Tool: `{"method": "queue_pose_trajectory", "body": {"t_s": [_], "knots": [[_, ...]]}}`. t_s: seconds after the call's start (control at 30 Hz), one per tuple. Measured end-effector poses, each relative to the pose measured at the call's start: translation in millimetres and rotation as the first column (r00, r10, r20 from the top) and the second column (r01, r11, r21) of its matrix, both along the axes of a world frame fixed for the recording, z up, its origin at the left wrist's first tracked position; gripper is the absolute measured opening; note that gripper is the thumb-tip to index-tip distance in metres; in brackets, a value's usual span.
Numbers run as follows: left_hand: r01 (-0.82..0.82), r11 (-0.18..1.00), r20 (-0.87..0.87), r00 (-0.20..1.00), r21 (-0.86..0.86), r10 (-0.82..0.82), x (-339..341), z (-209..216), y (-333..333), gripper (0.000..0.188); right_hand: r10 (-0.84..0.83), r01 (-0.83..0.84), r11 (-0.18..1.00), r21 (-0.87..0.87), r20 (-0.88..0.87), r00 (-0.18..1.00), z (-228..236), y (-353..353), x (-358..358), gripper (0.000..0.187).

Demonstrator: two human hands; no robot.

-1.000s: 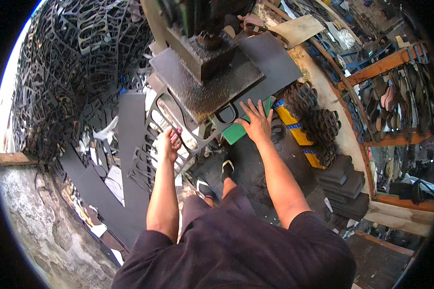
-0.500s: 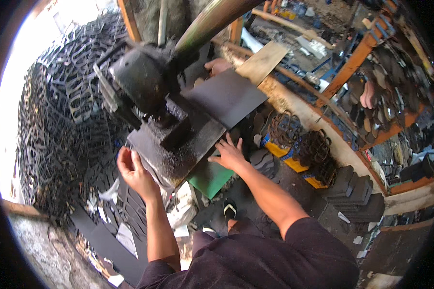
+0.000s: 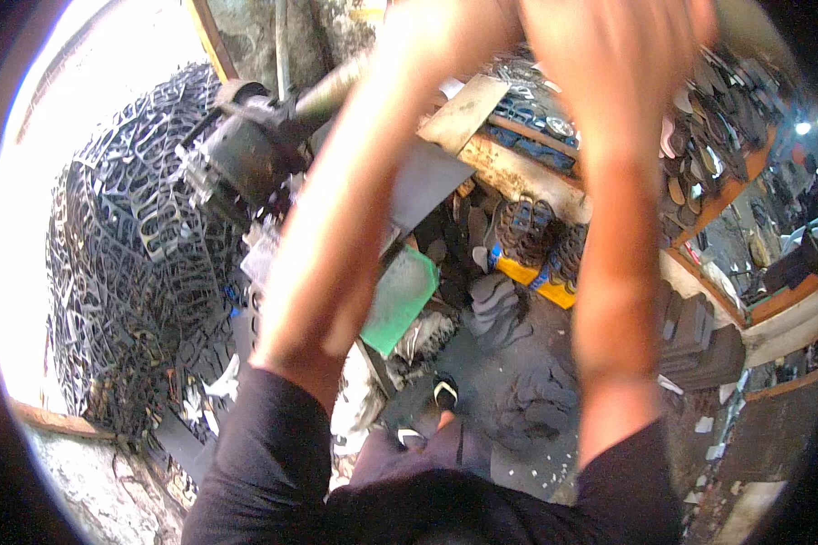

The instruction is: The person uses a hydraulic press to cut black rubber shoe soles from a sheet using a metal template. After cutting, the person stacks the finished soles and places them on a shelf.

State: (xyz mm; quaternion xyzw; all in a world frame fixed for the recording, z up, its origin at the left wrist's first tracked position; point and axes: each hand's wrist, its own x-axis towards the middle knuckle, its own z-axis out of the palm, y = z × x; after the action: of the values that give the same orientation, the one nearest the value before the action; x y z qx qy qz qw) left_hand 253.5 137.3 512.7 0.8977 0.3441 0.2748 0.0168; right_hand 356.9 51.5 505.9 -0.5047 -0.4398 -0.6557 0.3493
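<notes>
Both my arms are raised across the view. My left hand (image 3: 459,25) is at the top edge, its fingers blurred and partly cut off. Beside it, my right hand (image 3: 613,36) shows its back, with smeared fingertips near a thick olive-brown bar (image 3: 752,38). Whether either hand grips the bar is hidden. Below and left of my left arm stands a dark, heavy metal press (image 3: 246,159) with a thick pole (image 3: 332,91) running from its head behind that arm. A dark grey sheet (image 3: 432,186) lies by the press, and a green sheet (image 3: 402,300) sits below it.
A big heap of black cut-out sheet scraps (image 3: 146,245) rises at the left. Strapped soles (image 3: 525,229) sit on a yellow and blue box (image 3: 554,289) at centre right. Stacked dark slabs (image 3: 704,341) stand farther right. Several dark sole pieces (image 3: 536,400) lie on the floor.
My hands have left the edges of the press plate and risen to the top of the view. My forearms now cover part of the press and the pole.
</notes>
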Motion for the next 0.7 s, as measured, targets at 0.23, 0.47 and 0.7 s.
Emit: {"method": "queue_pose_trajectory", "body": {"t_s": [0.23, 0.47, 0.7], "knots": [[0.260, 0.960, -0.783, 0.617, 0.107, -0.080, -23.9, -323.1, -26.2, 0.045, -0.073, -0.584, 0.714, -0.387, -0.870, 0.487, -452.9, -55.4, -49.8, 0.074], [0.117, 0.915, 0.106, 0.991, -0.385, -0.082, -153.6, -406.7, -161.5, 0.067, -0.248, -0.145, 0.734, -0.664, -0.460, 0.853, -238.9, -138.8, 20.6, 0.088], [-0.529, 0.796, -0.122, 0.847, -0.295, 0.518, -308.1, -521.4, -107.5, 0.032, -0.225, 0.246, 0.900, -0.359, 0.098, 0.969, 15.9, -67.4, 6.3, 0.047]]}}
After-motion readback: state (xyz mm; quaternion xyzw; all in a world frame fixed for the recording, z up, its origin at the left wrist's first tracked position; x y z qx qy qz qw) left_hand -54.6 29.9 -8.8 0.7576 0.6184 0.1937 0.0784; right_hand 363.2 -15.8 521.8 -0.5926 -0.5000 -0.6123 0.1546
